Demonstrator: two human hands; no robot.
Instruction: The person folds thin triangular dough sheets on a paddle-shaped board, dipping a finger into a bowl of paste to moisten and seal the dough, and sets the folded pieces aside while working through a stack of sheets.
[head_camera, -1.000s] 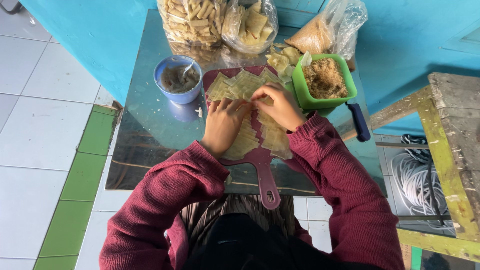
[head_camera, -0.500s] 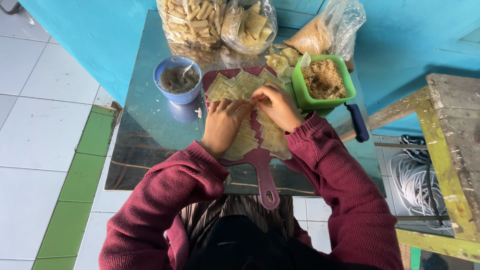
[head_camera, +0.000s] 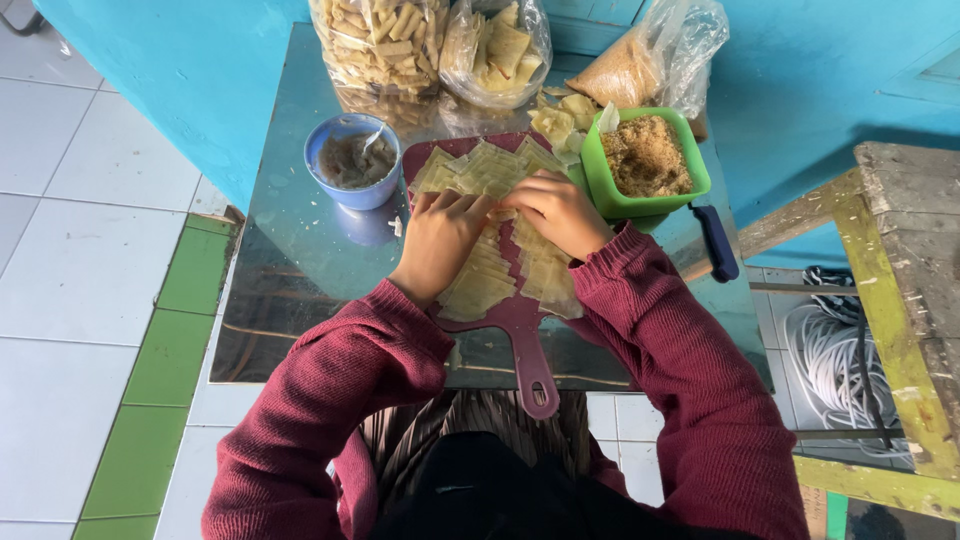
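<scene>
A: Where are the hands sitting?

B: Left hand (head_camera: 440, 240) and right hand (head_camera: 558, 212) are both resting on thin pale-yellow square dough wrappers (head_camera: 490, 170), which are lying spread over the maroon plastic cutting board (head_camera: 520, 325).

A: Fingers?

B: Curling together, fingertips pressing one wrapper between the hands. Green square bowl of brown crumbly filling (head_camera: 645, 160) is sitting just right; blue round cup (head_camera: 352, 160) left.

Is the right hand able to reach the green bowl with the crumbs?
Probably yes. The right hand rests on the pale wrappers on the cutting board, and the green bowl sits just beside it on that side, with nothing between them.
</scene>
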